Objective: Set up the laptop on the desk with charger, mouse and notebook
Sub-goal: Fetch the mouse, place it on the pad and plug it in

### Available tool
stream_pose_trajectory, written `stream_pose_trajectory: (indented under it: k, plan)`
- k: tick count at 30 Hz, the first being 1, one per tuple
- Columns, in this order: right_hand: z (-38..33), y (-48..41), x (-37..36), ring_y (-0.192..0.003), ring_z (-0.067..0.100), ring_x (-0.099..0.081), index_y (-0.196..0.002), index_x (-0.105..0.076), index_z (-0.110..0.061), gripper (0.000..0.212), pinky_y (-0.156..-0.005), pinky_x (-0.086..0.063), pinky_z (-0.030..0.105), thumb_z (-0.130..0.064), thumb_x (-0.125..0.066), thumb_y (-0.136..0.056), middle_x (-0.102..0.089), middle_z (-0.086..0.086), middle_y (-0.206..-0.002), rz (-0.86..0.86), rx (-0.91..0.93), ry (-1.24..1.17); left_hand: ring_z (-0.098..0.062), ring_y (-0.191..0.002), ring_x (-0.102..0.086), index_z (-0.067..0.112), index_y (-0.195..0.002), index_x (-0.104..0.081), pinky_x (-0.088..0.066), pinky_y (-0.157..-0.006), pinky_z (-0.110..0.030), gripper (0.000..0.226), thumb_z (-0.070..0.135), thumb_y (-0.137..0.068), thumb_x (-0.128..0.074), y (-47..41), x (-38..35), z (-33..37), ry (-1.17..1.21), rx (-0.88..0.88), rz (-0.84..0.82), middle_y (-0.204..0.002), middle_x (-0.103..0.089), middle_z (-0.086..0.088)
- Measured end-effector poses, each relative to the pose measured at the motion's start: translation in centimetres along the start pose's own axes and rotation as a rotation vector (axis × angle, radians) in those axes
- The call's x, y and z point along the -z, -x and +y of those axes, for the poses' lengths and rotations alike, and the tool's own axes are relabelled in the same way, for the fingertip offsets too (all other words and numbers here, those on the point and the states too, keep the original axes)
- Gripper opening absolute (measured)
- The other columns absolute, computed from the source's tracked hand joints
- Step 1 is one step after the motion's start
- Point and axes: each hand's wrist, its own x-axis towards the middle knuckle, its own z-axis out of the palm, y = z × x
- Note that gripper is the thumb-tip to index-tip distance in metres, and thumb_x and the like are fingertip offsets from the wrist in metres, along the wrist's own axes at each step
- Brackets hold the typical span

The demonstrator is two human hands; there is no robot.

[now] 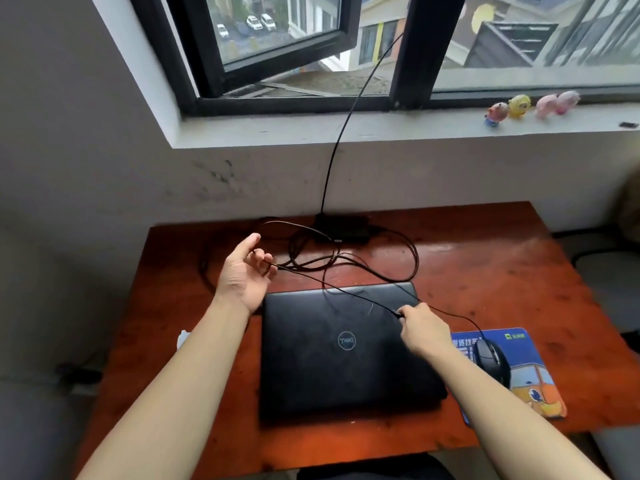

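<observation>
A closed black laptop [341, 351] lies flat in the middle of the reddish-brown desk [485, 271]. A black mouse [491, 362] sits on a blue mouse pad [530, 382] to its right. The charger brick [341, 228] rests at the desk's back edge, its cables looped behind the laptop. A thin black cable [332, 289] stretches across the laptop's back left corner between my hands. My left hand [244, 271] is palm-up left of the laptop's back corner, the cable running over its loosely curled fingers. My right hand [420, 325] pinches the cable over the laptop lid.
A thick black cord [346, 126] rises from the charger up over the windowsill and out the open window. Small toy figures [519, 105] stand on the sill at right. A white scrap [183, 337] lies at the desk's left edge.
</observation>
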Motion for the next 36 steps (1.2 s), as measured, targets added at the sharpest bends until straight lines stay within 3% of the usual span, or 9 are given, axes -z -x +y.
stream_pose_trajectory:
  k: [5,8,12,17,21,25,28,32,36]
  plan:
    - [-2.9,-1.6,0.0,-0.119,0.029,-0.062,-0.116,-0.072,-0.02,0.028,-0.096,-0.049,0.033,-0.026,-0.056,-0.093,-0.069,0.005,-0.126,-0.209,0.041,-0.247,-0.01,-0.072,-0.061,0.025,-0.094,-0.058,-0.045,-0.065,-0.028,0.007,0.024,-0.101,-0.056,-1.2,1.2,-0.2,-0.22,-0.109,0.229,-0.083,-0.065,0.004]
    - [-5.2,-2.1,-0.8,-0.105,0.021,-0.068,-0.112,-0.072,-0.025,0.025,-0.098,-0.05,0.03,-0.027,-0.064,-0.088,-0.073,0.0,-0.117,-0.387,0.151,-0.409,-0.011,-0.072,-0.06,0.022,-0.094,-0.057,-0.043,-0.063,-0.027,0.007,0.021,-0.101,-0.056,-0.9,2.8,-1.5,-0.355,-0.104,0.287,-0.084,-0.065,0.001]
    - [-7.3,-3.5,-2.8,-0.104,0.013,-0.066,-0.116,-0.068,-0.029,0.026,-0.092,-0.048,0.026,-0.038,-0.061,-0.092,-0.072,-0.011,-0.098,-0.436,0.279,-0.407,-0.01,-0.064,-0.057,0.02,-0.095,-0.064,-0.041,-0.054,-0.024,0.005,0.023,-0.099,-0.061,-1.7,5.8,-3.5,-0.568,-0.089,0.385,-0.074,-0.062,0.003]
    - [-8.2,-5.3,-4.5,-0.085,0.015,-0.068,-0.099,-0.055,-0.033,0.036,-0.079,-0.053,0.035,-0.068,-0.047,-0.091,-0.071,-0.01,-0.08,-0.281,0.283,-0.364,-0.009,-0.052,-0.036,0.025,-0.104,-0.073,-0.031,-0.048,-0.024,0.017,0.037,-0.096,-0.063,-2.0,7.6,-5.5,-0.79,-0.114,0.511,-0.059,-0.043,0.007]
    - [-9.8,-6.0,-4.7,-0.095,0.022,-0.065,-0.108,-0.058,-0.027,0.036,-0.072,-0.041,0.032,-0.06,-0.054,-0.093,-0.069,-0.005,-0.1,-0.131,0.381,-0.165,-0.002,-0.062,-0.047,0.038,-0.075,-0.065,-0.038,-0.063,-0.015,0.022,0.038,-0.096,-0.062,-2.0,7.7,-6.5,-0.962,-0.177,0.533,-0.064,-0.051,0.015]
    - [-11.2,-7.2,-4.8,-0.105,0.022,-0.059,-0.108,-0.069,-0.024,0.025,-0.076,-0.047,0.035,-0.044,-0.059,-0.096,-0.06,-0.001,-0.11,0.02,0.461,-0.171,0.002,-0.071,-0.049,0.033,-0.072,-0.059,-0.038,-0.068,-0.008,0.026,0.034,-0.099,-0.06,-3.1,8.3,-6.8,-1.086,-0.236,0.505,-0.08,-0.058,0.011]
    - [-11.5,-9.4,-4.5,-0.102,0.029,-0.062,-0.105,-0.069,-0.019,0.024,-0.079,-0.046,0.038,-0.035,-0.053,-0.099,-0.067,0.005,-0.107,0.06,0.386,-0.186,-0.002,-0.076,-0.053,0.027,-0.077,-0.066,-0.042,-0.07,-0.014,0.024,0.034,-0.099,-0.059,-4.5,8.9,-6.6,-1.194,-0.291,0.479,-0.082,-0.064,0.002]
    - [-12.2,-12.4,-3.2,-0.109,0.038,-0.061,-0.119,-0.053,-0.008,0.026,-0.081,-0.04,0.039,-0.027,-0.043,-0.105,-0.065,0.015,-0.119,0.097,0.131,-0.356,-0.01,-0.088,-0.064,0.016,-0.105,-0.077,-0.048,-0.081,-0.027,0.029,0.037,-0.099,-0.059,-5.9,10.3,-6.8,-1.381,-0.407,0.417,-0.093,-0.075,0.002]
    - [-11.8,-14.9,-1.2,-0.115,0.035,-0.059,-0.126,-0.048,-0.004,0.029,-0.087,-0.039,0.037,-0.022,-0.04,-0.104,-0.065,0.018,-0.124,0.262,-0.084,-0.618,-0.006,-0.097,-0.064,0.019,-0.115,-0.075,-0.045,-0.082,-0.019,0.03,0.038,-0.099,-0.058,-6.5,11.0,-7.0,-1.495,-0.477,0.354,-0.107,-0.076,0.003]
